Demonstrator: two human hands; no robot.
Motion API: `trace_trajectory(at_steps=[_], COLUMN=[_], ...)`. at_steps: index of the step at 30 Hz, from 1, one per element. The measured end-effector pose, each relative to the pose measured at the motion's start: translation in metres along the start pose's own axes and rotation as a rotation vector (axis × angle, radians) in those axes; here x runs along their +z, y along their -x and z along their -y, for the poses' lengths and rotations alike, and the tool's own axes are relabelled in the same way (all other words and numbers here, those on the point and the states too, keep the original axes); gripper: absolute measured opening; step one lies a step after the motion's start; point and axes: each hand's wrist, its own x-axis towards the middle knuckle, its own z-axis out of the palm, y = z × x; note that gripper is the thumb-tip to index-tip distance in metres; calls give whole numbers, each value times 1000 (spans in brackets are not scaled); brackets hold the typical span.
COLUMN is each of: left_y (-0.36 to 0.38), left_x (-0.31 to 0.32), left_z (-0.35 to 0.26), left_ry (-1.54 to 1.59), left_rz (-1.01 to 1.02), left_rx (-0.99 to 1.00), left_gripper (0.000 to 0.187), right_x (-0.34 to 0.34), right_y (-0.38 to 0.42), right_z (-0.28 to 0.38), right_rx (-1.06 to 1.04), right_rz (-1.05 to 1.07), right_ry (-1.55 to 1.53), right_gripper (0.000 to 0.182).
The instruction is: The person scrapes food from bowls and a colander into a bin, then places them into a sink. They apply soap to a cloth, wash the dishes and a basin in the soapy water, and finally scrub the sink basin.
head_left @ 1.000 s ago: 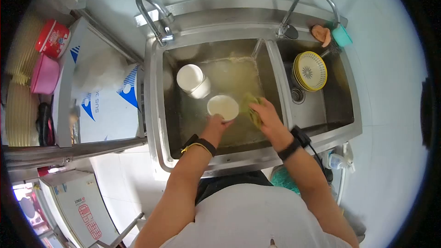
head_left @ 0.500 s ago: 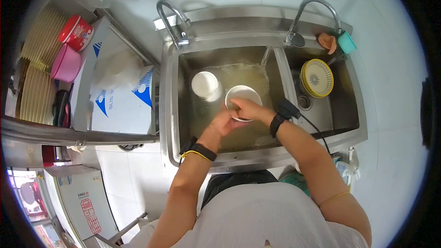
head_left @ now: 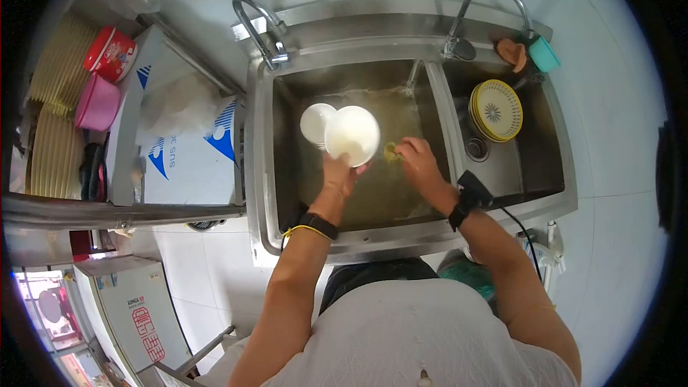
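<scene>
My left hand (head_left: pixel 340 178) grips the near rim of a white bowl (head_left: pixel 354 133), thumb on the inside and fingers underneath. The bowl's inside faces up over the left sink basin. Just behind it and to its left stand stacked white bowls (head_left: pixel 315 123), partly covered by the held one. To the right, my right hand (head_left: pixel 423 166) is closed on a small yellow-green scrubber (head_left: pixel 391 152), blurred and partly hidden by the fingers. Cloudy water (head_left: pixel 387 190) lies under both hands.
The right basin holds yellow-rimmed patterned bowls (head_left: pixel 497 110) in a stack. Two faucets, a left one (head_left: pixel 261 25) and a right one (head_left: pixel 469 14), rise behind the basins. A teal cup (head_left: pixel 544 54) and an orange-brown cloth (head_left: pixel 512 54) lie at the back right corner. Plates (head_left: pixel 57 147) fill the left shelf.
My hands have moved apart. The white bowl went left and slightly up with my left hand, towards the stacked bowls. My right hand moved right, and the scrubber now shows.
</scene>
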Motion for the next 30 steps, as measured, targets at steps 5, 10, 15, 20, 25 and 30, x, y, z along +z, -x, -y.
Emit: trace_trajectory(at_steps=[5, 10, 15, 20, 25, 30], left_y=[37, 22, 37, 34, 16, 41], left_x=[35, 18, 32, 43, 90, 132], left_z=[10, 14, 11, 46, 44, 40], left_ry=[162, -86, -224, 111, -532, -808], left_rz=[484, 355, 522, 581, 163, 522], left_rx=[-280, -499, -537, -386, 177, 102], left_gripper=[14, 10, 7, 13, 16, 29], right_x=[-14, -31, -35, -43, -91, -133], right_y=[-19, -55, -49, -5, 16, 34], right_z=[40, 21, -41, -23, -27, -80], right_rx=[-249, -96, 913, 1091, 934, 980], right_rz=[-140, -185, 308, 106, 205, 163], right_ry=[62, -152, -1483, -1504, -1414, -1135], right_gripper=[26, 26, 23, 25, 36, 36])
